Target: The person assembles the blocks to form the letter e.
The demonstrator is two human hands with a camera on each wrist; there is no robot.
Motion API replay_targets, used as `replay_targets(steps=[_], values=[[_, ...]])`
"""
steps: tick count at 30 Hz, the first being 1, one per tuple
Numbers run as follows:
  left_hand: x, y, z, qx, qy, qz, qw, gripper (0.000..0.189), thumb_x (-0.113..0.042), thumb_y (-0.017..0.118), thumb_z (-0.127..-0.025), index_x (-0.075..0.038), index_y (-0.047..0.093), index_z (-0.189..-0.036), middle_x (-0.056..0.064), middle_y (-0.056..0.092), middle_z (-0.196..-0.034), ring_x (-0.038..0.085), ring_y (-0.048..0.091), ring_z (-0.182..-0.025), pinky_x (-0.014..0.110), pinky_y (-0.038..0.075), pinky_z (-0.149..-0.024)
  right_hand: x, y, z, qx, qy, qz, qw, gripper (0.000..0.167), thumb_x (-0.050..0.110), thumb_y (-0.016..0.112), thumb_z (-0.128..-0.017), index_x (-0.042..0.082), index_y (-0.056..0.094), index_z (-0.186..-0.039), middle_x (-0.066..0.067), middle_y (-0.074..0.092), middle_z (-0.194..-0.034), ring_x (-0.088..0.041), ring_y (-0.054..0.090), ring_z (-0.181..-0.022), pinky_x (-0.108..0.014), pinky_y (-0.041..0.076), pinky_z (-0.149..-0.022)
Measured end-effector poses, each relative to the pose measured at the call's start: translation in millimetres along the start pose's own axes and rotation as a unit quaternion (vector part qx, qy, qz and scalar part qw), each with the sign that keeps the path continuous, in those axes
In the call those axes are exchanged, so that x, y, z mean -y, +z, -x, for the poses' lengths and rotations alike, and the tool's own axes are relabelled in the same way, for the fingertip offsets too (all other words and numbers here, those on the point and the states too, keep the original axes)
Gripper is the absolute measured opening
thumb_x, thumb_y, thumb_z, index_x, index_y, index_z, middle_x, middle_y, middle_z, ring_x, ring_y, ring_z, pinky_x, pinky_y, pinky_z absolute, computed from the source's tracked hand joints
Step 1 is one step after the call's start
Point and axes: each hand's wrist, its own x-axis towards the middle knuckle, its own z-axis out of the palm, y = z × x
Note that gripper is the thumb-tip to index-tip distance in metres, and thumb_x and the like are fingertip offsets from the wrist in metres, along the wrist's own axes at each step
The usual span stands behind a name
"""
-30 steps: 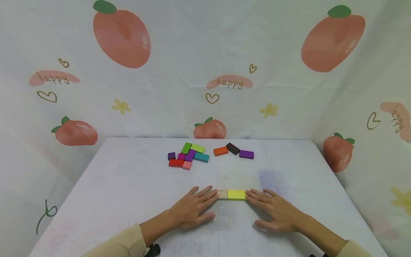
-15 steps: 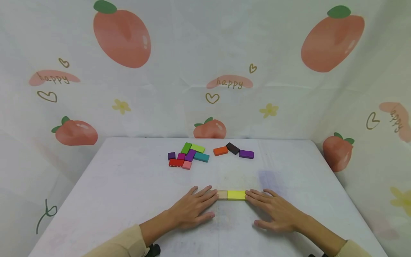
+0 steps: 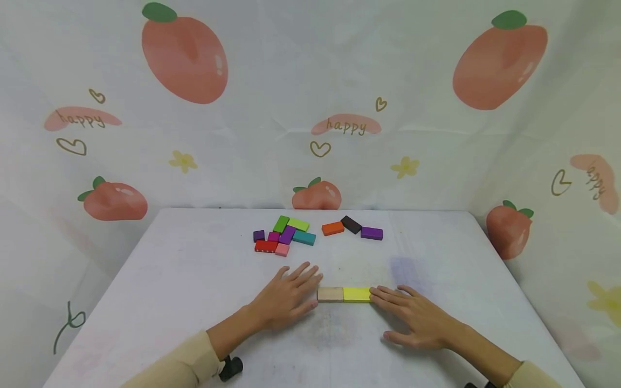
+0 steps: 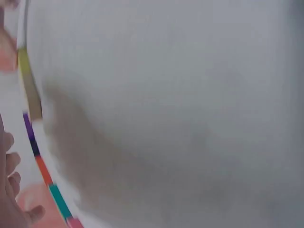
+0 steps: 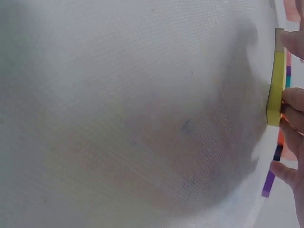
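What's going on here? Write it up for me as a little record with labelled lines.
Left hand: fingers spread, near tan block
Right hand: fingertips at right end of yellow block
Front row: tan and yellow blocks, end to end
Back cluster: eight colourful blocks
Right of cluster: orange block, dark block, purple block
Surface: white table

The white backdrop (image 3: 262,178) reads "happy" (image 3: 346,126) repeatedly.

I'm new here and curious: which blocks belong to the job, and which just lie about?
Seemingly in the job:
tan block
yellow block

Just lying about:
green block
lime block
teal block
dark purple block
magenta block
red dotted block
pink block
orange block
black block
middle purple block
rightmost purple block
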Motion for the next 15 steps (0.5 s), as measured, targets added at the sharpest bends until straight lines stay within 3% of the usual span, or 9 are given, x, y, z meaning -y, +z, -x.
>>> replay_targets(steps=[5,15], values=[[29.5,-7.1,-3.5,-0.039,-0.05,-0.036,0.9974,0.062,-0.047,0.053,-0.099,-0.019,0.042,-0.153,0.006,0.036,-0.159,0.029,0.028,-0.148,0.063,0.029,-0.111,-0.2,-1.3,0.3,0.004,0.002,-0.005,1.0,0.071,0.054,0.063,-0.092,0.015,0.048,-0.149,0.0,0.045,-0.154,-0.019,0.044,-0.139,-0.055,0.044,-0.101],[74.3,-16.3,-1.4,0.0,-0.135,-0.032,0.9904,0.059,-0.044,0.051,-0.101,-0.014,0.044,-0.151,0.008,0.04,-0.156,0.033,0.029,-0.147,0.066,0.027,-0.111,-0.7,-1.5,0.4,0.002,-0.002,-0.003,1.0,0.07,0.053,0.063,-0.092,0.015,0.048,-0.149,0.0,0.045,-0.154,-0.019,0.044,-0.139,-0.054,0.045,-0.1]])
